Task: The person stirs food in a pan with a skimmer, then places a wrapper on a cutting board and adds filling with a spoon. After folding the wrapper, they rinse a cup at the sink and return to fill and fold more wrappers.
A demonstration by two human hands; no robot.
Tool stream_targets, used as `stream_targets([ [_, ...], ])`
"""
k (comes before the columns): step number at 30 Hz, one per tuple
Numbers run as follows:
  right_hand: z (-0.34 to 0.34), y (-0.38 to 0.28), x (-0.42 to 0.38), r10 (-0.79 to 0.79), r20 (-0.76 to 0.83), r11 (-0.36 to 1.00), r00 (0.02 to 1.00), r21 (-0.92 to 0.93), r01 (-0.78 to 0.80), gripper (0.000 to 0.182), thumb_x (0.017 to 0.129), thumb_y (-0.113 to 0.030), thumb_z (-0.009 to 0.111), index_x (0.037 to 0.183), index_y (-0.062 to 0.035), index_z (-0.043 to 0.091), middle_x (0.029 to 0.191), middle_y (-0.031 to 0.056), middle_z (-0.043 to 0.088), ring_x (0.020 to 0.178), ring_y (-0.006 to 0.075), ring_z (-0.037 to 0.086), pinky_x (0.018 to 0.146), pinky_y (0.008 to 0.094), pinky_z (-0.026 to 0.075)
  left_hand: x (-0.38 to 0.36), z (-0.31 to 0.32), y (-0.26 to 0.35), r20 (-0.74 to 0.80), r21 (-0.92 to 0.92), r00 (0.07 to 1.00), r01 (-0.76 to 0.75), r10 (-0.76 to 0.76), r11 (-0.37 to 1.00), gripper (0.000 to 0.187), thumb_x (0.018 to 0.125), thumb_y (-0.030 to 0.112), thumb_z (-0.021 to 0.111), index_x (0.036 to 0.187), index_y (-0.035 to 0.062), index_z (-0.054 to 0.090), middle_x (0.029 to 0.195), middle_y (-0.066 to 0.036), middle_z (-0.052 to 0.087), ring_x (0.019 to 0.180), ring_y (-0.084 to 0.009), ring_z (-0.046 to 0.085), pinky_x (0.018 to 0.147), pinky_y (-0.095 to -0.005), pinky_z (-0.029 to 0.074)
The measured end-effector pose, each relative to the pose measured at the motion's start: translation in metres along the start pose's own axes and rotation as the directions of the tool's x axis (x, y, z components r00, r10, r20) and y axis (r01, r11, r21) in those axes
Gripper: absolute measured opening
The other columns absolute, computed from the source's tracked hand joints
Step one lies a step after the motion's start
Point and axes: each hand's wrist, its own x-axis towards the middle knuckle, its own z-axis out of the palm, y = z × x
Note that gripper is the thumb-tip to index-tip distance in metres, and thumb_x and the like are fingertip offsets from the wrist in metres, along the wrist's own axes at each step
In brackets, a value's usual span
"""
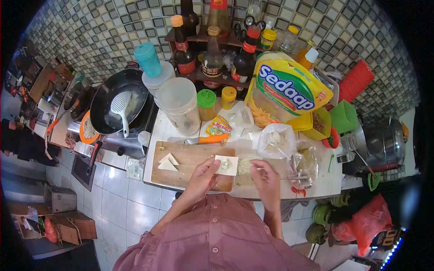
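Observation:
My left hand (205, 176) pinches the edge of a pale square wrapper (231, 171) that has a small heap of light filling in its middle. The wrapper is held over the right end of a wooden cutting board (190, 153). Folded pale triangles (168, 163) lie on the board's left part. Just right of the wrapper, my right hand (266, 178) hovers with its fingers slightly bent and apart, and nothing shows in them. Below and between the hands is a shallow layer of pale, finely cut food (244, 168). The right fingers are a little blurred.
An orange-handled knife (210, 138) lies behind the board. A plastic bag (276, 141) with pale contents and a clear bag (305, 167) stand at right. Sauce bottles (213, 56), a clear container (178, 106) and a yellow Sedaap pouch (289, 86) line the back. A frying pan (106, 95) holding a slotted spatula (120, 106) sits left.

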Motion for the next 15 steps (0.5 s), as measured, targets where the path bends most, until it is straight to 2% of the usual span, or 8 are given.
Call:
stream_targets([
  [1, 0.008, 0.000, 0.002, -0.008, 0.003, 1.000, 1.000, 0.003, 0.008, 0.014, 0.081, -0.009, 0.059, 0.094, -0.0029, 0.059, 0.071, -0.0023, 0.054, 0.056, 0.0018, 0.041, 0.049, 0.0172, 0.033, 0.000, -0.001, -0.001, -0.022, 0.045, 1.000, 0.007, -0.006, 0.999, 0.034, 0.092, 0.024, 0.044, 0.113, -0.0027, 0.047, 0.103, -0.008, 0.057, 0.093, -0.0149, 0.057, 0.083, -0.0275, 0.048],
  [4, 0.027, 0.007, 0.009, 0.045, 0.137, 0.956, 0.990, 0.281, -0.082, 0.009, 0.081, -0.007, 0.060, 0.086, -0.0004, 0.059, 0.073, -0.0041, 0.054, 0.057, 0.0003, 0.041, 0.050, 0.0157, 0.033, 0.002, -0.010, -0.004, -0.044, 0.166, 0.999, 0.033, -0.026, 0.986, 0.033, 0.091, 0.023, 0.045, 0.111, -0.0025, 0.050, 0.101, -0.006, 0.058, 0.088, -0.0122, 0.057, 0.081, -0.0266, 0.049],
  [8, 0.037, 0.010, 0.015, 0.007, 0.083, 0.969, 0.997, 0.247, -0.027, 0.007, 0.079, -0.006, 0.061, 0.083, -0.0012, 0.059, 0.072, -0.0026, 0.055, 0.055, 0.0009, 0.042, 0.049, 0.0165, 0.034, -0.001, -0.006, 0.005, -0.012, 0.168, 0.998, -0.053, 0.056, 0.984, 0.030, 0.091, 0.019, 0.045, 0.110, -0.0031, 0.051, 0.101, -0.007, 0.058, 0.086, -0.0125, 0.058, 0.081, -0.0268, 0.049],
  [10, 0.038, 0.000, 0.014, -0.185, -0.045, 0.982, 0.982, -0.042, 0.183, 0.006, 0.076, -0.004, 0.063, 0.081, -0.0023, 0.059, 0.072, 0.0004, 0.057, 0.053, 0.0031, 0.045, 0.049, 0.0175, 0.036, -0.004, -0.011, 0.007, -0.071, 0.283, 0.997, -0.012, 0.033, 0.959, 0.028, 0.091, 0.015, 0.045, 0.111, -0.0037, 0.051, 0.102, -0.009, 0.058, 0.087, -0.0141, 0.058, 0.080, -0.0272, 0.050],
  [11, 0.039, 0.000, 0.015, -0.185, -0.046, 0.982, 0.982, -0.041, 0.184, 0.006, 0.076, -0.004, 0.063, 0.081, -0.0023, 0.059, 0.072, 0.0004, 0.057, 0.053, 0.0031, 0.045, 0.049, 0.0175, 0.036, -0.005, -0.012, 0.008, -0.071, 0.285, 0.997, -0.012, 0.034, 0.959, 0.028, 0.091, 0.015, 0.045, 0.111, -0.0037, 0.051, 0.102, -0.009, 0.058, 0.087, -0.0141, 0.058, 0.080, -0.0272, 0.050],
  [13, 0.041, 0.002, 0.016, -0.410, -0.092, 0.902, 0.908, -0.185, 0.389, 0.006, 0.074, -0.002, 0.063, 0.079, -0.0028, 0.060, 0.072, 0.0019, 0.057, 0.051, 0.0056, 0.045, 0.044, 0.0200, 0.035, -0.007, -0.013, 0.010, -0.058, 0.138, 0.996, -0.064, 0.073, 0.988, 0.029, 0.090, 0.011, 0.046, 0.114, -0.0042, 0.048, 0.105, -0.011, 0.057, 0.091, -0.0156, 0.058, 0.080, -0.0275, 0.050],
  [14, 0.042, 0.004, 0.017, -0.409, -0.093, 0.903, 0.908, -0.184, 0.388, 0.006, 0.074, -0.002, 0.063, 0.079, -0.0028, 0.060, 0.072, 0.0019, 0.057, 0.051, 0.0056, 0.045, 0.044, 0.0200, 0.035, -0.008, -0.015, 0.011, -0.057, 0.140, 0.996, -0.063, 0.072, 0.988, 0.029, 0.090, 0.011, 0.046, 0.114, -0.0042, 0.048, 0.105, -0.011, 0.057, 0.091, -0.0156, 0.058, 0.080, -0.0275, 0.050],
  [15, 0.043, 0.007, 0.019, -0.497, -0.076, 0.852, 0.864, -0.233, 0.470, 0.007, 0.074, -0.002, 0.063, 0.079, -0.0029, 0.060, 0.074, 0.0033, 0.058, 0.051, 0.0071, 0.047, 0.044, 0.0203, 0.036, -0.009, -0.017, 0.012, -0.013, 0.121, 0.998, -0.058, 0.061, 0.991, 0.031, 0.090, 0.009, 0.045, 0.117, -0.0048, 0.046, 0.109, -0.011, 0.055, 0.095, -0.0162, 0.057, 0.083, -0.0280, 0.049],
])
